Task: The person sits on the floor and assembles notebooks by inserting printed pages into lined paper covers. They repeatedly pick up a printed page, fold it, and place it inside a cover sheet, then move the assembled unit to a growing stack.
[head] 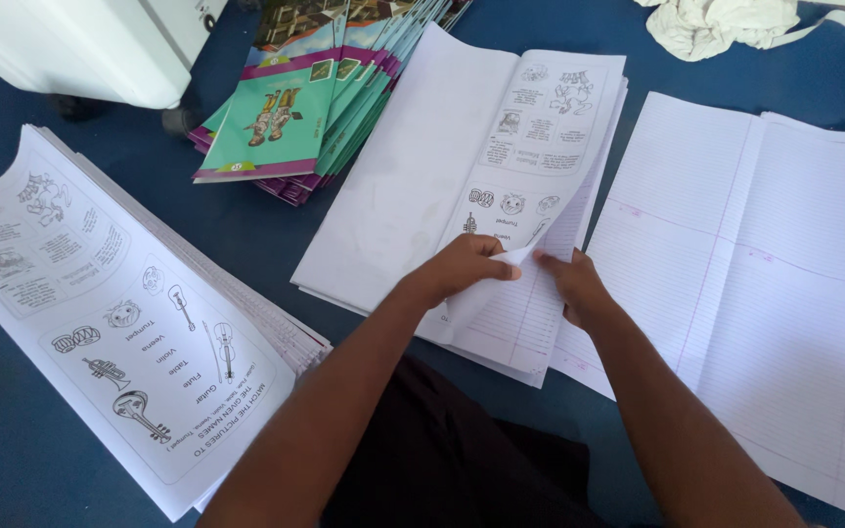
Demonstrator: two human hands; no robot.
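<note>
My left hand (459,268) pinches the near corner of a printed white sheet (540,127) with black line drawings, curling it up off the middle pile (393,196). Just to its right, my right hand (572,286) has its fingers on the same corner and on the ruled pages (506,328) beneath it. Both hands meet at the lifted corner. The sheet's far end still lies flat on the pile.
A stack of printed sheets (110,313) with instrument drawings lies at the left. Fanned teal and purple booklets (310,98) sit at the back. Wide ruled sheets (765,284) lie at the right, a crumpled white cloth (721,24) at the far right, a white box-like object (90,44) at the far left.
</note>
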